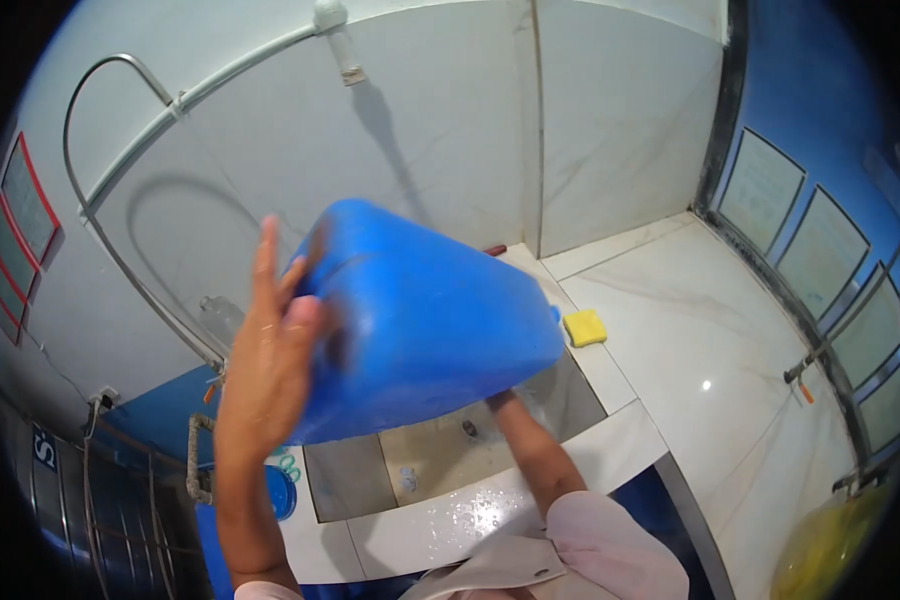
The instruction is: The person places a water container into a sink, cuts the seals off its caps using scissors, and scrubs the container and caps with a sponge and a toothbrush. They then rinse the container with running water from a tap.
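Observation:
A large blue plastic jerrycan (420, 310) is tilted on its side above the sink (345, 470), with dark smudges on its left end. My left hand (270, 370) is at that end, fingers stretched apart and wet, the thumb close to or against the plastic; contact is unclear. From below, my right hand (500, 399) reaches under the jerrycan near its narrower right end. Its fingers are hidden behind the container, which it appears to hold up. A yellow sponge (585, 328) lies on the white ledge just right of the jerrycan.
Water drops cover the sink's front ledge (450, 530). A curved metal hose pipe (120, 240) rises at the left. Beside my left forearm are a blue lid (281, 492) and teal scissors handles (289, 466). A tap with an orange handle (806, 390) juts from the right wall.

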`<move>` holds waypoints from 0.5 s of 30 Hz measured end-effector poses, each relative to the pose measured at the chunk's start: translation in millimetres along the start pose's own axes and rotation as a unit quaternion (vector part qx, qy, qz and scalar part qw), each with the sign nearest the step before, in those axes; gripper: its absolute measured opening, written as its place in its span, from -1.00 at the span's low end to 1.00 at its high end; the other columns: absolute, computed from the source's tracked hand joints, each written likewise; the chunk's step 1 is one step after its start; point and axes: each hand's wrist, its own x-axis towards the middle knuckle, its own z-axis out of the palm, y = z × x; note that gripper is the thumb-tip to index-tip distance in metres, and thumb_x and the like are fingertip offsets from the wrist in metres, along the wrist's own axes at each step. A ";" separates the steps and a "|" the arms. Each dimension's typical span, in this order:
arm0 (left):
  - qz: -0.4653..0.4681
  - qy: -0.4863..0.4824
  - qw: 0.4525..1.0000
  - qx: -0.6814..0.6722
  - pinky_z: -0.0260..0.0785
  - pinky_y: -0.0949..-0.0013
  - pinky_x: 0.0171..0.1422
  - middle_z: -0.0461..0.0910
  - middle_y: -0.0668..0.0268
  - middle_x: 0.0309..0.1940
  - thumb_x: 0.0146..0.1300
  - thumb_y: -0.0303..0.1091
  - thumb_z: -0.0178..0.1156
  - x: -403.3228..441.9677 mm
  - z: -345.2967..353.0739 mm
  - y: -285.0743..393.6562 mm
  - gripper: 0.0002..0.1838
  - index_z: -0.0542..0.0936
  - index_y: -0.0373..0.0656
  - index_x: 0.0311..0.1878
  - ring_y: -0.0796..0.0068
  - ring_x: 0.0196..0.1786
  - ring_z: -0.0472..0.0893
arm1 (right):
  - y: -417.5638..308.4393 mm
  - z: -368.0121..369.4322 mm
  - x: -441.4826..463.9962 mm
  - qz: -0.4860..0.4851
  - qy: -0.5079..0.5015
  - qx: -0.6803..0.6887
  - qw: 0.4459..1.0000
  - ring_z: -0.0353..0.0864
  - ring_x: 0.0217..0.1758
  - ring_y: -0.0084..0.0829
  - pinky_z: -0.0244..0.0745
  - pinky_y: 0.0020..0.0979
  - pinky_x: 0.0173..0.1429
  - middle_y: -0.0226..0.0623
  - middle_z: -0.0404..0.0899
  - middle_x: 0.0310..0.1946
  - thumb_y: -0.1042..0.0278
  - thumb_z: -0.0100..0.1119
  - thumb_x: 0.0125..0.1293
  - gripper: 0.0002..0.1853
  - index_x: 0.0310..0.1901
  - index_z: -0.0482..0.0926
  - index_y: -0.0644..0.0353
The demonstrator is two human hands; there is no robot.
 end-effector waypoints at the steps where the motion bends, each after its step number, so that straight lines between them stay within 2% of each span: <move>1: -0.028 0.024 0.999 0.008 0.18 0.16 0.29 0.30 -0.22 0.19 0.29 0.29 -0.27 -6.7 -14.9 -19.1 -0.20 -0.09 0.00 0.44 -0.07 0.20 0.40 | -19.3 -12.8 2.7 -0.027 0.024 -0.064 0.997 0.63 -0.25 -0.15 0.49 -0.22 -0.13 -0.01 0.61 -0.31 0.20 0.12 0.04 -0.52 0.01 0.49 0.25; 3: -0.142 0.060 0.988 -0.027 0.14 0.18 0.33 0.29 -0.18 0.21 0.28 0.31 -0.31 -24.0 -41.1 -53.1 -0.20 -0.06 0.00 0.44 -0.07 0.25 0.35 | -57.8 -34.4 4.8 -0.089 0.078 -0.218 0.969 0.63 -0.25 -0.14 0.49 -0.21 -0.13 0.00 0.61 -0.30 0.21 0.12 0.04 -0.51 0.03 0.48 0.26; 5: -0.154 0.124 0.976 0.088 0.14 0.18 0.33 0.29 -0.15 0.22 0.29 0.25 -0.21 -36.8 -51.6 -98.6 -0.23 0.04 -0.09 0.41 -0.01 0.28 0.32 | -93.8 -35.3 5.2 -0.157 0.134 -0.396 0.895 0.63 -0.24 -0.13 0.49 -0.21 -0.13 0.01 0.60 -0.30 0.22 0.12 0.04 -0.50 0.05 0.46 0.27; 6: -0.157 0.133 0.975 0.085 0.14 0.18 0.33 0.29 -0.15 0.22 0.29 0.25 -0.21 -37.5 -46.1 -111.5 -0.23 0.04 -0.09 0.41 -0.01 0.28 0.32 | -106.3 -24.8 4.5 -0.191 0.153 -0.475 0.845 0.63 -0.24 -0.12 0.49 -0.20 -0.13 0.01 0.60 -0.30 0.22 0.12 0.05 -0.49 0.06 0.45 0.27; 7: -0.139 0.100 0.981 0.095 0.14 0.19 0.33 0.29 -0.14 0.22 0.29 0.20 -0.15 -37.6 -40.1 -123.7 -0.25 0.12 -0.15 0.37 0.02 0.28 0.32 | -112.6 -6.0 1.2 -0.230 0.154 -0.533 0.800 0.63 -0.24 -0.11 0.49 -0.20 -0.13 0.01 0.60 -0.30 0.23 0.12 0.05 -0.48 0.07 0.45 0.27; 9: -0.108 0.052 0.985 0.123 0.17 0.20 0.31 0.33 -0.13 0.19 0.26 0.10 -0.01 -33.6 -18.4 -144.3 -0.30 0.26 -0.26 0.28 0.04 0.25 0.35 | -105.4 44.6 -9.0 -0.308 0.110 -0.604 0.727 0.63 -0.24 -0.10 0.49 -0.19 -0.13 0.02 0.60 -0.29 0.24 0.12 0.05 -0.47 0.09 0.43 0.28; 10: -0.095 0.036 0.984 0.144 0.19 0.20 0.29 0.37 -0.13 0.15 0.22 0.06 0.06 -29.2 1.6 -149.7 -0.32 0.32 -0.32 0.23 0.03 0.22 0.38 | -94.8 70.5 -12.7 -0.348 0.070 -0.623 0.698 0.61 -0.28 -0.09 0.47 -0.17 -0.20 -0.03 0.60 -0.34 0.26 0.15 -0.03 -0.44 0.08 0.44 0.26; 12: -0.093 -0.045 0.970 0.220 0.31 0.13 0.17 0.49 -0.11 -0.01 0.13 0.02 0.16 -24.4 41.6 -172.2 -0.36 0.41 -0.33 0.12 -0.07 0.08 0.47 | -57.8 105.1 -13.0 -0.430 -0.027 -0.657 0.619 0.60 -0.35 -0.11 0.45 -0.16 -0.29 -0.11 0.59 -0.40 0.30 0.19 -0.12 -0.39 0.08 0.44 0.28; 14: -0.209 -0.242 0.914 0.251 0.38 0.11 0.04 0.56 -0.11 -0.16 0.03 -0.12 0.27 -26.3 72.8 -192.2 -0.45 0.45 -0.37 -0.02 -0.11 -0.05 0.53 | -17.4 122.3 -5.0 -0.489 -0.123 -0.677 0.535 0.58 -0.39 -0.18 0.43 -0.19 -0.30 -0.16 0.56 -0.45 0.32 0.21 -0.16 -0.34 0.10 0.42 0.34; 15: -0.221 -0.207 0.923 0.239 0.38 0.06 -0.01 0.57 -0.12 -0.23 -0.02 -0.19 0.27 -41.0 97.1 -232.9 -0.49 0.44 -0.36 -0.07 -0.12 -0.11 0.54 | -4.7 128.0 -3.2 -0.506 -0.162 -0.682 0.503 0.57 -0.41 -0.21 0.42 -0.21 -0.31 -0.18 0.54 -0.48 0.33 0.22 -0.18 -0.32 0.11 0.40 0.36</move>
